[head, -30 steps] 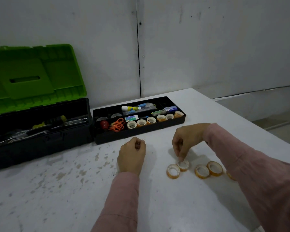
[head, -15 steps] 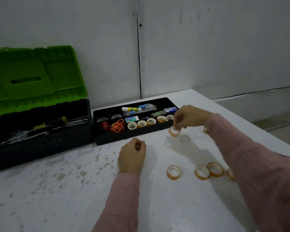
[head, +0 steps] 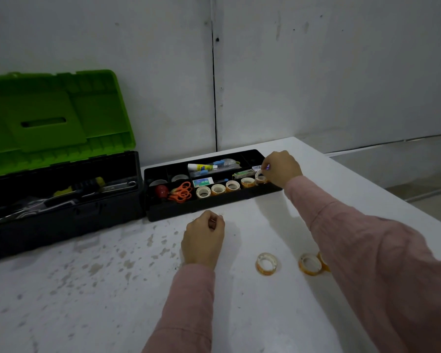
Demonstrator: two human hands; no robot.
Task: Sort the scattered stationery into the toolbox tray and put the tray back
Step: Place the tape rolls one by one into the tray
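Head view: right grip (head: 281, 168) pinching tape roll (head: 260, 176) over tray (head: 214, 205); left grip (head: 203, 238) fisted.

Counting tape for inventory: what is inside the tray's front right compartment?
Four tape rolls in a row, plus a fifth roll pinched by the right hand at the right end. The hand hides anything beyond it.

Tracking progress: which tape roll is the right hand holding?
The tape roll rightmost in the front row of the tray; the right hand pinches it, the other rolls lie untouched.
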